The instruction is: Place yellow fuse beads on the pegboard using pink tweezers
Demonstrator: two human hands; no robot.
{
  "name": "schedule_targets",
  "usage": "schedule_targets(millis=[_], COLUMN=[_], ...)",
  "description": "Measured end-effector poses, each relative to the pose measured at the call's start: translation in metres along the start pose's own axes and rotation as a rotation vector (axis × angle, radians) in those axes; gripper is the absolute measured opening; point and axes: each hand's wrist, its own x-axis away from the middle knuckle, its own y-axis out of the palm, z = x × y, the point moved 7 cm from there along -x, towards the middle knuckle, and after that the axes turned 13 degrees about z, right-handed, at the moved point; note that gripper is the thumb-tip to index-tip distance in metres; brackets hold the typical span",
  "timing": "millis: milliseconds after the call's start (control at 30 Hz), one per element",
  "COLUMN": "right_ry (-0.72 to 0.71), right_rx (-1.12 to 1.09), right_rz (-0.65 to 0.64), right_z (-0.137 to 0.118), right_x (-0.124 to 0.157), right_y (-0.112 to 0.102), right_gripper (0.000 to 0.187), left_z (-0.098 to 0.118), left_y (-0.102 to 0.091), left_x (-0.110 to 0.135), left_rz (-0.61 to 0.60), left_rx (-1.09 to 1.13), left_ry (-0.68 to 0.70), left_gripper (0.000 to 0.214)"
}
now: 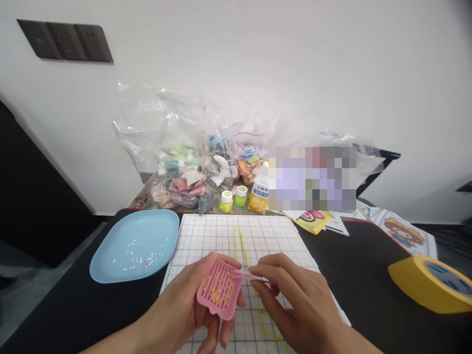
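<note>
My left hand is closed around the edges of a small pink slotted bead tray, tilted toward me. Yellow beads lie in rows along its slots. Between the thumb and fingers of my right hand is a pair of pale pink tweezers, whose tips reach the tray's upper right corner. Whether the tips grip a bead is too small to tell. Beneath both hands lies a white gridded board. A thin yellow-green outline runs on it, partly hidden by my hands.
Left of the board is a blue plate with scattered white beads. Behind stand two small jars with green contents, a yogurt carton and plastic bags of coloured material. A yellow tape roll and printed papers lie right.
</note>
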Motion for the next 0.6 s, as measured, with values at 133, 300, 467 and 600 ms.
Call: schedule_targets(millis=[133,300,467,600], right_ry=[-0.006,-0.017,-0.014,-0.017], right_rx=[0.005,0.018,0.018,0.019], right_rz=[0.005,-0.001,0.016,0.014], right_z=[-0.0008,-0.0013,-0.0012,-0.0013], right_x=[0.0001,-0.0001,-0.0003,-0.0006], right_y=[-0.0002,0.0006,-0.0009,-0.0012], right_gripper=[0.009,0.01,0.008,0.008], left_z=[0.0013,0.0018,-0.0001,-0.0007], left_y=[0.0003,0.0003,-0.0019,-0.0024], left_x=[0.0,0.001,0.0008,0.0011], left_rz=[-0.005,0.002,0.019,0.029], left_rx=[-0.005,-0.005,-0.027,-0.038], left_ry=[0.017,0.023,0.018,0.018], left_gripper=[0.031,0.035,0.036,0.037])
